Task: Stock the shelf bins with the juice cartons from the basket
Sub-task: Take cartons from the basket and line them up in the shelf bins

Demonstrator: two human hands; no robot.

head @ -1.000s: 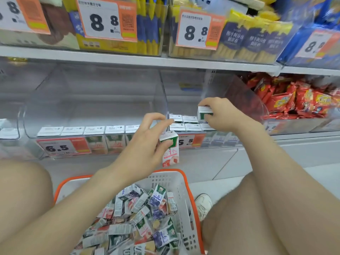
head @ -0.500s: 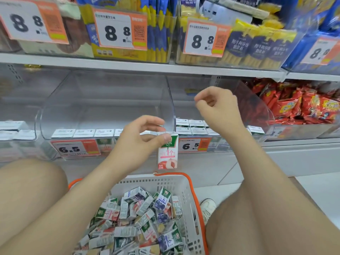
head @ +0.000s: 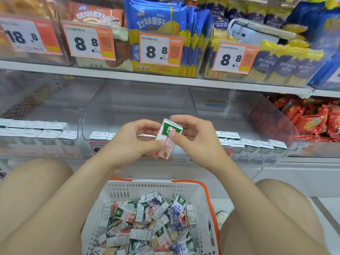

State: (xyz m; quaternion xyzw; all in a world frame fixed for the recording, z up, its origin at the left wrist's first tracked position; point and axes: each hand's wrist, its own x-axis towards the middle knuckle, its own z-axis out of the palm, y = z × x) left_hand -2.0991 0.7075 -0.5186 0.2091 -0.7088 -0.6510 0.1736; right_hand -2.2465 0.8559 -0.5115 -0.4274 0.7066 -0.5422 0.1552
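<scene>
Although 1 row of cartons is seen standing at the front of the clear shelf bins [head: 139, 107] beyond the basket [head: 158, 188], most of the bin space is left unfilled, and the basket is heaped with loose juice cartons [head: 152, 223]. Above the basket's far rim, 1 carton [head: 170, 129] is gripped by both hands. The left hand [head: 128, 146] is curled round its lower half, and the right hand [head: 196, 140] is pinched on its top. A hand-over is judged to be under way. Next, the carton needs to be stood upright in the bin directly beyond the basket.
</scene>
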